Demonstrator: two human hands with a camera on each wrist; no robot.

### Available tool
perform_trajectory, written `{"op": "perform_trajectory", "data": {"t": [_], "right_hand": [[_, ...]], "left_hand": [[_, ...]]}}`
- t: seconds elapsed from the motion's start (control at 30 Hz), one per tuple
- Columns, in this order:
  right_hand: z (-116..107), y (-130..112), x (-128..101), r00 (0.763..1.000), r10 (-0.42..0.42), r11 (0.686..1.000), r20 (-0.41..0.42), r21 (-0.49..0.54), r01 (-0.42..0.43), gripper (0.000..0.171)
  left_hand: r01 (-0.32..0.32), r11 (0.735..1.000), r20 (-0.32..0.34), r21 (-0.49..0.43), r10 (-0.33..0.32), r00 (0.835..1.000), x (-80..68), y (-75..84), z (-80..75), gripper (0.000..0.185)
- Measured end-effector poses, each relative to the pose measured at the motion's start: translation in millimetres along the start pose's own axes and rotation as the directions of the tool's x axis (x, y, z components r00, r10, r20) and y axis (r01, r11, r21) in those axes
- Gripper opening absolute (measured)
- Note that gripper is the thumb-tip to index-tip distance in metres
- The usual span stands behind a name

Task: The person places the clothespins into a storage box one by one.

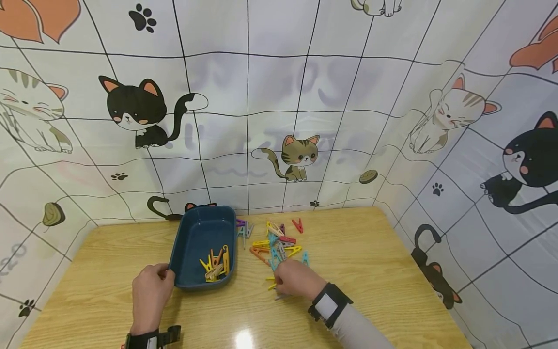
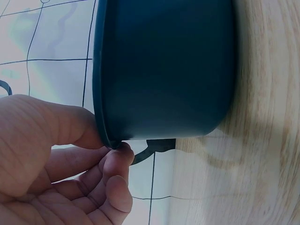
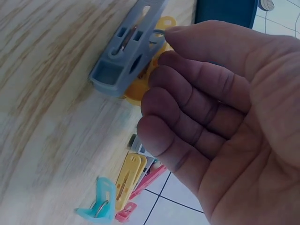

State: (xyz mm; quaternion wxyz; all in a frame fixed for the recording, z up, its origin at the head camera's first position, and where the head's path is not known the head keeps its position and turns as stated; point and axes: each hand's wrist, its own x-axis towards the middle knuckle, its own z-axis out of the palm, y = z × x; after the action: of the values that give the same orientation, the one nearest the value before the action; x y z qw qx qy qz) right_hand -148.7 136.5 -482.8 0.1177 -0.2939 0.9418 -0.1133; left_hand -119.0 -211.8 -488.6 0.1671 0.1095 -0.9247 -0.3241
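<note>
My left hand (image 1: 150, 296) pinches the rim of a dark blue plastic bin (image 1: 185, 242) at its near left corner. In the left wrist view the thumb (image 2: 77, 124) lies on one side of the rim and curled fingers on the other. Clothespins (image 1: 214, 266) lie inside the bin. On the table to the right of it, my right hand (image 1: 301, 279) is at the near end of a loose clothespin pile. Its bent fingertips (image 3: 161, 101) are beside a grey clothespin (image 3: 124, 51) and a yellow clothespin (image 3: 136, 91); whether they grip either is unclear.
More clothespins (image 1: 279, 242) in several colours are spread beyond the right hand, with a red one (image 1: 298, 225) apart at the back. The wooden table (image 1: 357, 252) ends against a cat-patterned sheet (image 1: 226, 135) at the back and sides.
</note>
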Motion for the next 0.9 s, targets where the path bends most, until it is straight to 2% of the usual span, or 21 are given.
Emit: {"op": "perform_trajectory", "data": {"t": [0.17, 0.47, 0.7, 0.9], "right_hand": [[3.9, 1.0, 2.4, 1.000, -0.027, 0.998, -0.010, -0.048, 0.027, 0.021], [7.8, 3.8, 3.0, 0.997, -0.064, 0.996, -0.037, -0.061, 0.062, 0.023], [6.2, 8.9, 2.5, 0.999, -0.004, 0.995, -0.043, 0.101, 0.008, 0.021], [2.2, 13.2, 13.1, 0.993, 0.003, 0.959, -0.119, 0.282, 0.031, 0.021]], "left_hand": [[0.000, 1.000, -0.002, 0.000, 0.000, 1.000, 0.2, 0.4, -0.3, 0.023], [0.004, 1.000, -0.007, 0.008, -0.004, 1.000, 0.5, 0.0, 1.1, 0.023], [-0.001, 1.000, -0.005, 0.003, 0.001, 1.000, -1.1, 0.3, 2.2, 0.022], [-0.016, 1.000, -0.011, -0.001, 0.016, 1.000, 0.3, 0.8, 0.1, 0.022]]}}
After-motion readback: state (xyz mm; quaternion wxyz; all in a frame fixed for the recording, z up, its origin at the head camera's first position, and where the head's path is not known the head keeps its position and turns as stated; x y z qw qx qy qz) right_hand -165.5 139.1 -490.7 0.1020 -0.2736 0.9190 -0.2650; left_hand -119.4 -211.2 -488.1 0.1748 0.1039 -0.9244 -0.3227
